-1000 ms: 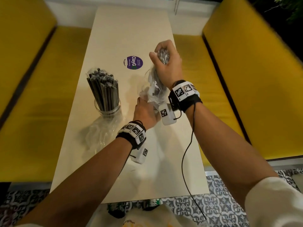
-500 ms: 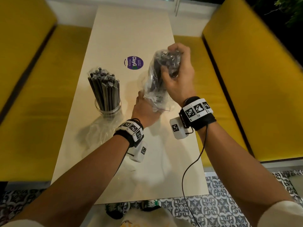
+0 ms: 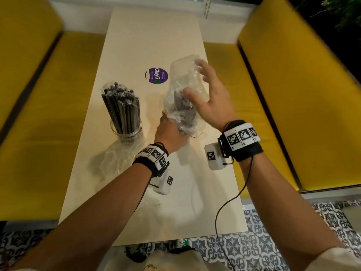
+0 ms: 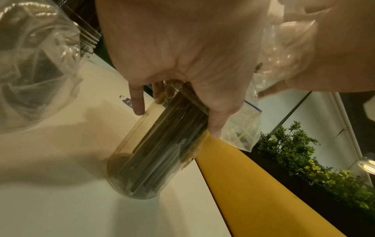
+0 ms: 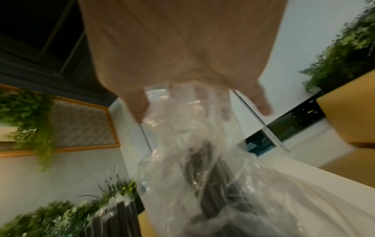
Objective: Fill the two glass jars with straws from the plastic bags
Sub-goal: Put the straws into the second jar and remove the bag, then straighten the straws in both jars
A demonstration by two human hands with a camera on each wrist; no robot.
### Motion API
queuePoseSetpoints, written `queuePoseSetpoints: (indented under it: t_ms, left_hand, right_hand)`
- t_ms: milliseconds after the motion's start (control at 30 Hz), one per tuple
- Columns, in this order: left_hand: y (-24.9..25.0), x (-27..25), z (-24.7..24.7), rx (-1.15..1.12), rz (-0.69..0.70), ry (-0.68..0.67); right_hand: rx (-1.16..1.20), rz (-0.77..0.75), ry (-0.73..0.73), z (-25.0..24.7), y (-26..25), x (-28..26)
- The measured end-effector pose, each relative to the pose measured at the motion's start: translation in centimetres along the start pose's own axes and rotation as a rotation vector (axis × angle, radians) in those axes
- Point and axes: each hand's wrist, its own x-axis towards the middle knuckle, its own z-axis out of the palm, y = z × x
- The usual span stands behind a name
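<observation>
Yellow benches flank a pale table [image 3: 136, 45]. Left of centre, a full jar [image 3: 126, 128] of dark straws, a limp empty bag [image 3: 115, 163] below it. At centre, the left hand [image 3: 170, 133] grips the second jar [image 4: 154, 154]; an upended crinkly bag [image 3: 183, 98] apparently empties in. The right hand [image 3: 213, 102] hovers, fingers spread. Next: lift the bag clear.
</observation>
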Motion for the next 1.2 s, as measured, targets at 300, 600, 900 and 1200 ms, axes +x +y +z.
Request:
queuePoseSetpoints:
  t_ms: [300, 600, 900, 1200]
  left_hand:
    - [-0.7, 0.0, 0.3, -0.148, -0.08, 0.097]
    - [-0.8, -3.2, -0.3, -0.249, 0.016, 0.171]
    - [-0.2, -10.3, -1.9, -0.605, 0.356, 0.498]
    - [-2.2, -14.1, -0.7, -0.605, 0.333, 0.232]
  right_hand:
    - [-0.034, 0.046, 0.141, 1.0, -0.1, -1.3]
    - [0.028, -0.157, 0.522, -2.5, -3.4, -2.5]
    - [0.341, -0.144, 0.618, -1.1, -3.9, -9.1]
    - [0.44, 0.154, 0.176, 6.7, -1.8, -17.5]
